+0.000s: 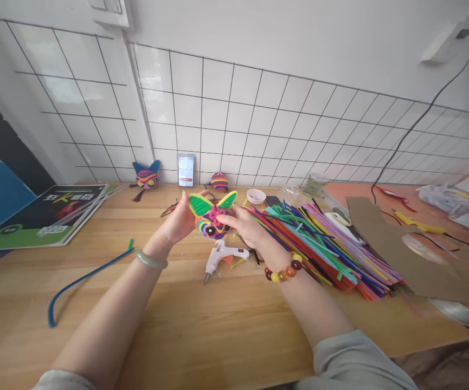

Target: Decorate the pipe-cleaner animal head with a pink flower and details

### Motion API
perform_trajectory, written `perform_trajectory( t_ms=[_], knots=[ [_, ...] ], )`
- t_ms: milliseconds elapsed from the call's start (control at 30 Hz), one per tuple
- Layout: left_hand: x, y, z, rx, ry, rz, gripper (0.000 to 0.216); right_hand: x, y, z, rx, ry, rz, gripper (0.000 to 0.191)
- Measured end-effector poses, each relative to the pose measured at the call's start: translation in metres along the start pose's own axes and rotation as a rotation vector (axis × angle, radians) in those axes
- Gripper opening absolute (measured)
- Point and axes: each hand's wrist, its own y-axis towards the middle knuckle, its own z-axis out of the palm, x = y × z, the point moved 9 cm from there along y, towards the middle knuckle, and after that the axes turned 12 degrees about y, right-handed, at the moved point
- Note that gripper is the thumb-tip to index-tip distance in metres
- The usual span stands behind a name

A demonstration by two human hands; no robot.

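Between my two hands, above the wooden table, is a colorful pipe-cleaner animal head (209,228) with green, yellow-edged ears, a round black-and-white eye and a pink piece on its forehead. My left hand (178,221) wraps its left side, the thumb up beside the ear. My right hand (245,223) grips it from the right, with fingers at the pink piece. Part of the right side of the head is covered by those fingers. Just below, a white glue gun (225,254) lies on the table, its nozzle pointing toward me.
Many pipe cleaners (319,244) lie heaped at the right, beside cardboard (397,249). Along the wall stand another animal head (147,177), a phone (186,170), a striped ball (219,181) and a pink bowl (256,196). A blue pipe cleaner (83,277) lies left; a book (51,211) sits behind it.
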Motion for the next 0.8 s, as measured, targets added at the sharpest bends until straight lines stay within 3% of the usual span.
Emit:
perform_trajectory(
  t_ms=[133,233,400,533,667,800],
  knots=[
    [-0.011,0.000,-0.010,-0.058,-0.064,-0.018,0.070,-0.011,-0.001,0.008,0.073,-0.048,0.034,0.043],
    [-0.024,-0.004,-0.018,-0.088,-0.051,0.014,0.053,-0.019,0.001,0.011,0.110,-0.113,0.021,0.044],
    [-0.040,-0.016,-0.033,-0.281,0.159,-0.006,0.037,-0.027,0.001,0.014,0.145,-0.247,0.018,0.046],
    [-0.059,-0.024,-0.029,-0.361,0.315,0.067,0.030,-0.018,0.000,0.016,0.182,-0.300,-0.060,0.045],
    [-0.080,-0.032,-0.027,-0.397,0.514,0.187,0.025,-0.005,0.004,-0.005,0.025,-0.260,-0.097,0.050],
    [-0.093,-0.038,-0.035,-0.464,0.726,0.219,0.016,0.007,0.005,-0.027,-0.120,-0.183,-0.110,0.043]
  ],
)
